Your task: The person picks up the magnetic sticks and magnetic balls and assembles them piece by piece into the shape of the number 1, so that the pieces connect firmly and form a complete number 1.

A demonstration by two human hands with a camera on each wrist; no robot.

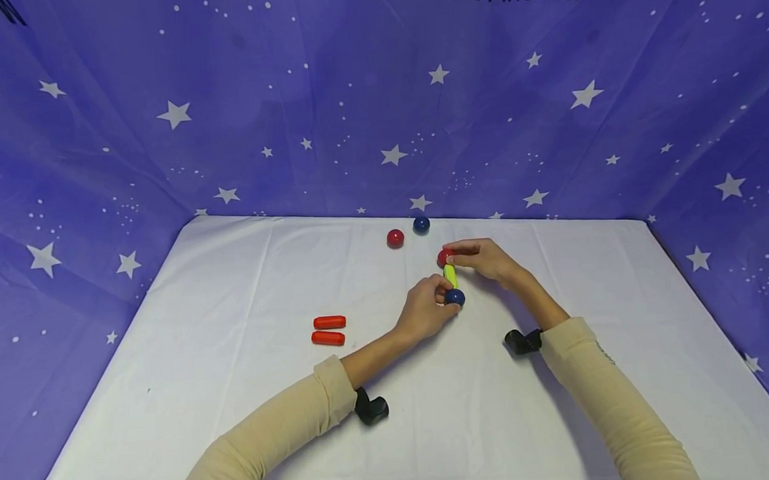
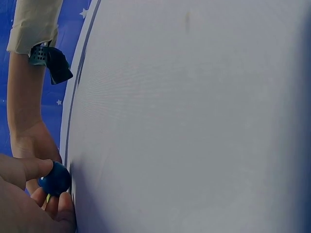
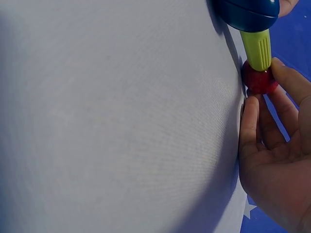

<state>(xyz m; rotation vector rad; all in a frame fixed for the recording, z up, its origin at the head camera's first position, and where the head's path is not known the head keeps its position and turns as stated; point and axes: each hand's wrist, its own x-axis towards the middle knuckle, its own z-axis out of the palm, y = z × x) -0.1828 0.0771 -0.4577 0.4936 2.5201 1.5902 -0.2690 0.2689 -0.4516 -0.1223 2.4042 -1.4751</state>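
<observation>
A purple star-printed backdrop point(image 1: 288, 94) rises behind and beside the white-covered table point(image 1: 199, 277). Over the table reach two arms in beige sleeves point(image 1: 613, 402), each with a black wrist device point(image 1: 523, 341) near its cuff.

The left hand point(image 1: 422, 308) and right hand point(image 1: 485, 258) are near each other but not touching, each with its thumb and fingers pinching a ball. Between them is the largest piece in play: a yellow-green rod point(image 1: 450, 276) with a blue ball point(image 1: 454, 298) at the near end and a red ball point(image 1: 445, 257) at the far end. As far as the pictures show, this one link seems made, or nearly so; whether the rod is fully seated in either ball cannot be told.

The other parts lie loose, so most of the joining looks undone. A spare red ball point(image 1: 395, 239) and a spare blue ball point(image 1: 421, 225) rest near the table's far edge, beyond the left hand. Slimmest of all, an upper red rod point(image 1: 329, 322) and a lower red rod point(image 1: 328, 338) lie side by side, well apart from the left hand, on its left.
</observation>
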